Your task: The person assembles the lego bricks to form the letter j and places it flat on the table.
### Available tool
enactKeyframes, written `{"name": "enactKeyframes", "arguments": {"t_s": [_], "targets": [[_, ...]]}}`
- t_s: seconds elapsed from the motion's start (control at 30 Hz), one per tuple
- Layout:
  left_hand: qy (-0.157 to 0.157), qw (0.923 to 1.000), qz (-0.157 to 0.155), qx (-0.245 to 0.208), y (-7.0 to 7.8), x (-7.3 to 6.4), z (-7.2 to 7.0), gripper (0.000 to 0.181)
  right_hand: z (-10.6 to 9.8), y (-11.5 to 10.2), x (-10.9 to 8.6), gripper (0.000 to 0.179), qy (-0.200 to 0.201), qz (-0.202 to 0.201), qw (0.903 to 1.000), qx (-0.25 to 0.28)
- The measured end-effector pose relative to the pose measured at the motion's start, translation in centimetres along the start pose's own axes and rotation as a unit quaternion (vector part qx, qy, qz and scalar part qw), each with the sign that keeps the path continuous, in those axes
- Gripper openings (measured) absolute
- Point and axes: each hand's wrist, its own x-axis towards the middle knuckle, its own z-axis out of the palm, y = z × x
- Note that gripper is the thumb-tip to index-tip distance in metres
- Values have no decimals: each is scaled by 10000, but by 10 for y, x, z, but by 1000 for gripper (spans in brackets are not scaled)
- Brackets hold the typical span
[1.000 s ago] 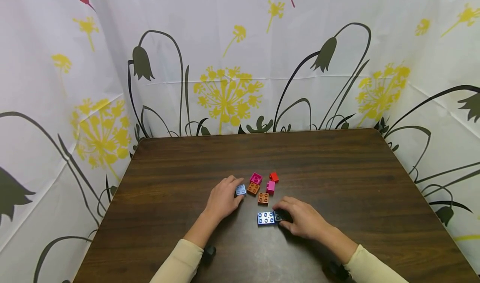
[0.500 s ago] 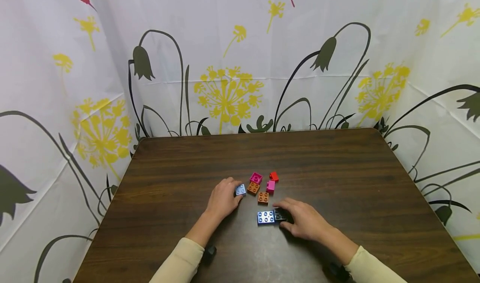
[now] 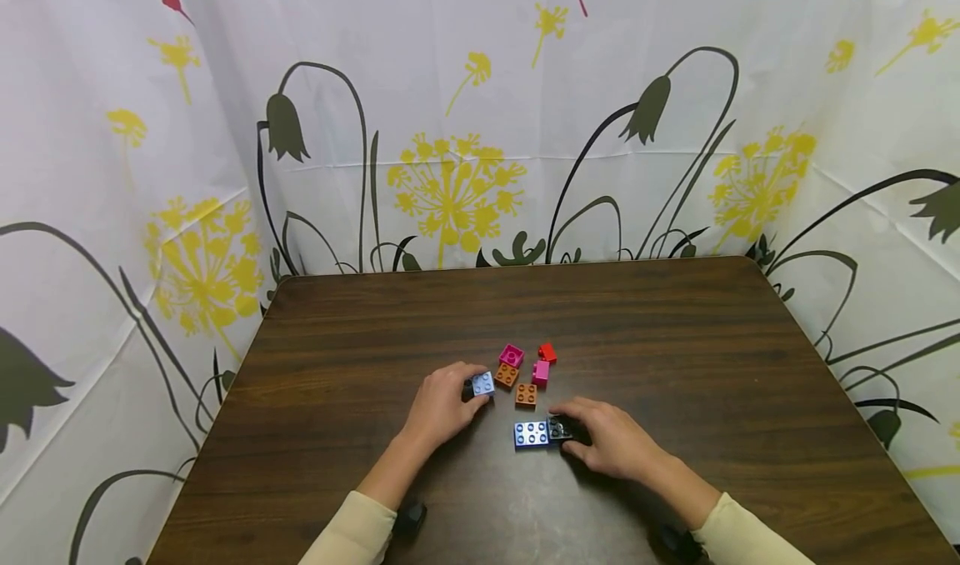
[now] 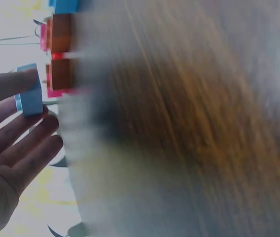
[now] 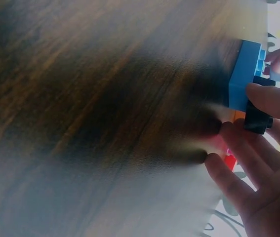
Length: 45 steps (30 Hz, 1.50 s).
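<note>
My left hand [image 3: 441, 402] pinches a light blue toy building brick [image 3: 483, 384] between thumb and fingers. In the left wrist view that light blue brick [image 4: 30, 91] sits higher than the brown bricks behind it, raised off the table. The right hand [image 3: 609, 440] grips a black brick [image 3: 558, 428] with thumb and fingertips. Against the black brick's left side is a larger blue brick [image 3: 531, 435], studs up. The right wrist view shows the thumb on the black brick [image 5: 256, 116], joined close to the blue brick [image 5: 244, 74].
Beyond the hands lie two orange-brown bricks, one [image 3: 506, 376] farther left and one [image 3: 526, 395] nearer. A hollow magenta brick [image 3: 512, 355], a pink brick [image 3: 541, 372] and a red brick [image 3: 547, 352] are behind them. The brown wooden table [image 3: 337, 332] ends at a flower-print curtain [image 3: 480, 115].
The light blue brick has risen a little in my left hand, which has drawn slightly back toward me. My right hand, the black brick and the blue brick have stayed almost still.
</note>
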Motion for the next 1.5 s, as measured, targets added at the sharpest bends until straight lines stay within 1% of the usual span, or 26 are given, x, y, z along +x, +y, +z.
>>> {"name": "enactKeyframes", "arguments": {"t_s": [0.13, 0.23, 0.37, 0.47, 0.63, 0.77, 0.97, 1.23, 1.5], "targets": [[-262, 9990, 233, -279, 12, -8, -7, 40, 0, 1, 0, 45, -31, 48, 10000, 10], [-493, 9968, 483, -412, 19, -13, -8, 40, 0, 1, 0, 44, -32, 57, 10000, 19], [-796, 9921, 819, -517, 25, -19, -5, 40, 1, 1, 0, 42, 15, 14, 10000, 34], [-902, 9896, 978, -540, 26, -23, -1, 41, 1, 1, 0, 42, 37, -29, 10000, 26], [-889, 9889, 1099, -457, 26, -27, 6, 39, 1, 2, 0, 41, 35, -32, 10000, -9], [-803, 9889, 1179, -415, 28, -29, 9, 39, 2, 2, 0, 41, 28, -6, 10000, -35], [-665, 9886, 1333, -202, 31, -30, 12, 40, 2, 3, 0, 41, 15, 17, 10000, -15], [-654, 9865, 1493, 165, 35, -30, 12, 39, 3, 4, 1, 42, 25, -6, 10000, -40], [-692, 9863, 1470, 272, 35, -31, 15, 39, 1, 4, 1, 42, -26, 3, 10000, -14]]}}
